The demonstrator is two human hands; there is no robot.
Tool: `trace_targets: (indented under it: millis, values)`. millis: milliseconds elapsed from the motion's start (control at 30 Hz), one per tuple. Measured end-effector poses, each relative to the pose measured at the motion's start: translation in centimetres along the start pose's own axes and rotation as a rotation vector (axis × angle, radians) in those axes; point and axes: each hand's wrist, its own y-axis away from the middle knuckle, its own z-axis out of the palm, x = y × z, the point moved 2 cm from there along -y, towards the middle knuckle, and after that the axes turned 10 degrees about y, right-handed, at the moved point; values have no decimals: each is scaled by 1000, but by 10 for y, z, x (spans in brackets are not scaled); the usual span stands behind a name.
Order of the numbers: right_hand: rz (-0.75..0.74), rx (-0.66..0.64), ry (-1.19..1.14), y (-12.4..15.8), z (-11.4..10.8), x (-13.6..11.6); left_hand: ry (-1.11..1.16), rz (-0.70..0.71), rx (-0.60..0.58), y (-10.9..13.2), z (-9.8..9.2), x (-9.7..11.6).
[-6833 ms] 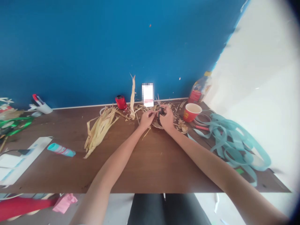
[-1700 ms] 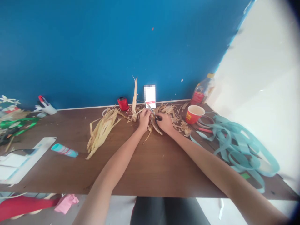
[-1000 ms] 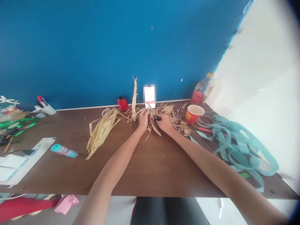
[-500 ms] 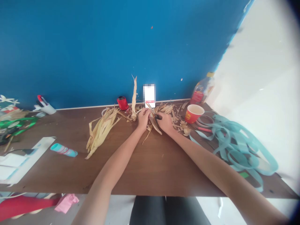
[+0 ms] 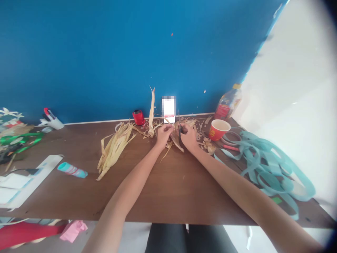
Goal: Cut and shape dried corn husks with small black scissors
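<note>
The black-handled scissors [image 5: 180, 135] have swung since the last frame: they were slanting between the hands, blades toward the left hand, and now stand nearly upright. The right hand [image 5: 188, 137] is closed around them. The left hand [image 5: 164, 134] is closed on a dried corn husk piece [image 5: 175, 142], with a pale, ragged strip hanging down toward the bench [image 5: 173, 186]. The husk sits near the back of the bench, among loose husk scraps [image 5: 191, 123], just between the hands. Blades are too unclear to tell whether they touch the husk.
</note>
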Motion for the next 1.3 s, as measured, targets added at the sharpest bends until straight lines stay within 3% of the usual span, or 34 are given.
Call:
trace_targets:
  millis: [500,767,1067,1300]
  values:
    - [-21,2,-60,-2,1,1,-76,-32,-55,2,2,2]
    - [32,100,-7,-3,-3,5,-83,-32,-80,5,4,4]
    - [15,158,33,1,-9,-4,-199,-24,-236,2,6,-3]
    - [-11,129,-20,1,-7,-4,-168,-59,-268,0,7,-8]
